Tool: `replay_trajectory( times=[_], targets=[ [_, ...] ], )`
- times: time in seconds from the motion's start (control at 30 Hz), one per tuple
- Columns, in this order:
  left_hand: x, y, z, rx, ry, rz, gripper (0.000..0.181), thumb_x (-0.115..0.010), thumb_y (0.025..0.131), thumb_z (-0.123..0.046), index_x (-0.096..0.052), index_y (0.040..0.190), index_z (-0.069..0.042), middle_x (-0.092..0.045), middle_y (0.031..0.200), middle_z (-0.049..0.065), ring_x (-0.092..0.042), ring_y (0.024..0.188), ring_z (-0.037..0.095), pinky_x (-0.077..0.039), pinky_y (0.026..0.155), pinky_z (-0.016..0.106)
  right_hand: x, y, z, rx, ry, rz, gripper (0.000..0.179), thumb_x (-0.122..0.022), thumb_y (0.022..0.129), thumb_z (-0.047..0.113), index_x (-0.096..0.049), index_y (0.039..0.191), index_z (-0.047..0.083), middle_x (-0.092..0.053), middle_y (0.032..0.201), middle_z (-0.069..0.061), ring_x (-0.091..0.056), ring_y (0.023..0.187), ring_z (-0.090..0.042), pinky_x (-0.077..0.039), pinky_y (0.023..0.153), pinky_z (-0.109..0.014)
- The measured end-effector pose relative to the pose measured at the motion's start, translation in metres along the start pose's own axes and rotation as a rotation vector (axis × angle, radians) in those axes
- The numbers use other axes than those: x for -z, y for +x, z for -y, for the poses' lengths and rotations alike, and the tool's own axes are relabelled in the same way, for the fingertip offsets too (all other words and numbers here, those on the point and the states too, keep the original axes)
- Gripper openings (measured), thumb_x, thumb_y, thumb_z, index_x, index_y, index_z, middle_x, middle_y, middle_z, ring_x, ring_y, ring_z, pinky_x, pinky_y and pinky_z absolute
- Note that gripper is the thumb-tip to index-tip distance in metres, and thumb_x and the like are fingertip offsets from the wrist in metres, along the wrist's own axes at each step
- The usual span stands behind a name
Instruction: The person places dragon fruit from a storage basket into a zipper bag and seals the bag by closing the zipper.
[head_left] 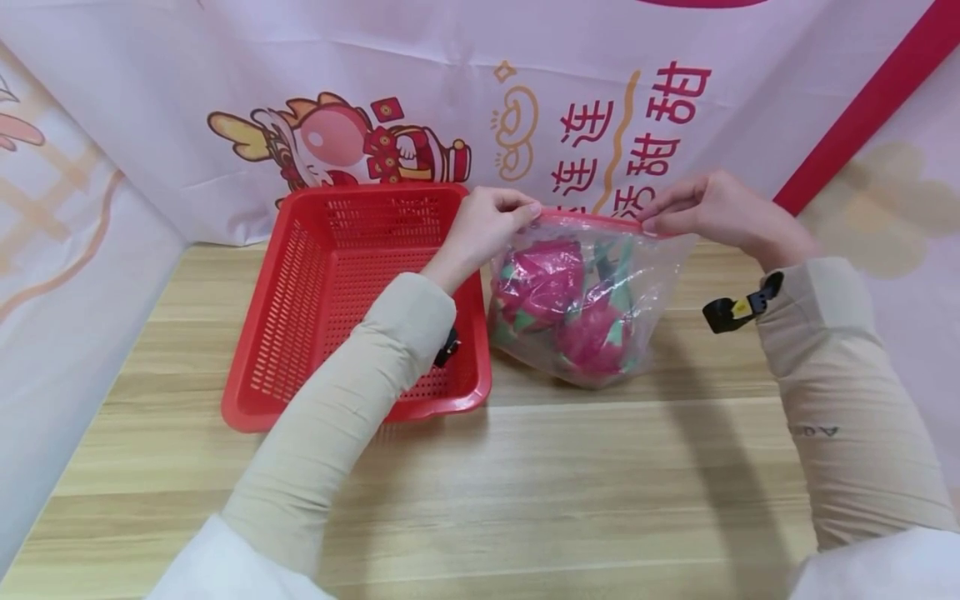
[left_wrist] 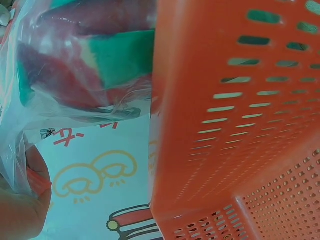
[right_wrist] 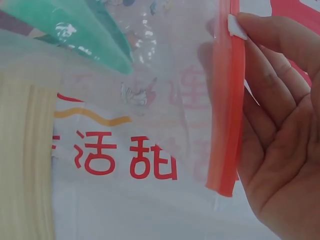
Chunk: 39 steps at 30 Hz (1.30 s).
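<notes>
A clear slider zip bag (head_left: 660, 279) with a red zip strip (right_wrist: 227, 115) stands upright on the table, just right of the basket. Inside it are pink dragon fruits (head_left: 543, 283) with green tips. My left hand (head_left: 480, 223) pinches the strip's left end, as the left wrist view also partly shows. At the other side, my right hand (head_left: 723, 212) has thumb and fingers on the white slider (right_wrist: 236, 27), close to the strip's right end. Whether the strip is fully sealed I cannot tell.
A red perforated plastic basket (head_left: 242, 367) stands under my left forearm, its right wall close to the bag. Behind both hangs a white cloth (head_left: 420, 75) with a printed cartoon and red characters. The wooden table (head_left: 570, 492) extends toward me.
</notes>
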<state>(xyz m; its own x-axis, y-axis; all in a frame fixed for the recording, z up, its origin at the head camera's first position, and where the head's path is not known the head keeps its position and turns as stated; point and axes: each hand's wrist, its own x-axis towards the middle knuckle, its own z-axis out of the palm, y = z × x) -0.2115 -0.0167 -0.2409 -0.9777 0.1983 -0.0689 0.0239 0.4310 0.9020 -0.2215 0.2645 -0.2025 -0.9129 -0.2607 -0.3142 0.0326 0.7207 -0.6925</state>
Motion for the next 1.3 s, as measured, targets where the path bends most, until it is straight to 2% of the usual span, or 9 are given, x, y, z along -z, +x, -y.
replay_trajectory(
  times=[0.33, 0.63, 0.83, 1.07, 1.3],
  targets=[
    [0.002, 0.000, 0.000, 0.012, 0.001, 0.007, 0.028, -0.058, 0.095, -0.029, -0.069, 0.117, -0.015, -0.070, 0.112, 0.003, -0.065, 0.099, 0.014, -0.053, 0.090, 0.028, 0.003, -0.001, -0.008, 0.019, 0.002, -0.040, 0.037, -0.068, 0.086, 0.040, -0.069, 0.118, 0.021, -0.067, 0.110, 0.018, -0.043, 0.120, -0.017, -0.026, 0.109, -0.061],
    [0.001, 0.001, 0.002, 0.003, 0.000, -0.001, 0.028, -0.059, 0.094, -0.030, -0.069, 0.116, -0.015, -0.070, 0.111, 0.002, -0.064, 0.098, 0.012, -0.052, 0.089, 0.027, 0.006, -0.002, -0.015, 0.016, 0.008, -0.064, 0.038, -0.070, 0.084, 0.042, -0.070, 0.116, 0.022, -0.069, 0.099, 0.024, -0.050, 0.109, -0.006, -0.032, 0.107, -0.052],
    [0.002, 0.001, 0.003, 0.011, 0.016, -0.008, 0.029, -0.059, 0.094, -0.032, -0.069, 0.117, -0.017, -0.069, 0.117, -0.001, -0.061, 0.102, 0.010, -0.051, 0.091, 0.028, 0.007, -0.004, -0.018, 0.009, 0.017, -0.076, 0.042, -0.069, 0.084, 0.044, -0.068, 0.119, 0.021, -0.069, 0.099, 0.024, -0.051, 0.108, -0.003, -0.032, 0.107, -0.054],
    [0.002, 0.002, 0.005, 0.003, 0.035, -0.017, 0.030, -0.058, 0.094, -0.033, -0.069, 0.118, -0.018, -0.068, 0.118, -0.001, -0.060, 0.105, 0.009, -0.050, 0.094, 0.028, 0.015, -0.003, -0.029, 0.001, -0.014, -0.118, 0.036, -0.067, 0.085, 0.044, -0.069, 0.117, 0.026, -0.068, 0.093, 0.027, -0.052, 0.100, 0.000, -0.033, 0.103, -0.053],
    [0.001, 0.003, 0.007, 0.015, 0.021, -0.017, 0.032, -0.058, 0.094, -0.033, -0.067, 0.121, -0.018, -0.067, 0.120, -0.001, -0.060, 0.106, 0.010, -0.050, 0.094, 0.028, 0.020, -0.008, -0.041, -0.014, 0.036, -0.148, 0.038, -0.067, 0.085, 0.045, -0.069, 0.117, 0.026, -0.069, 0.087, 0.027, -0.054, 0.096, 0.004, -0.028, 0.108, -0.059]
  ],
)
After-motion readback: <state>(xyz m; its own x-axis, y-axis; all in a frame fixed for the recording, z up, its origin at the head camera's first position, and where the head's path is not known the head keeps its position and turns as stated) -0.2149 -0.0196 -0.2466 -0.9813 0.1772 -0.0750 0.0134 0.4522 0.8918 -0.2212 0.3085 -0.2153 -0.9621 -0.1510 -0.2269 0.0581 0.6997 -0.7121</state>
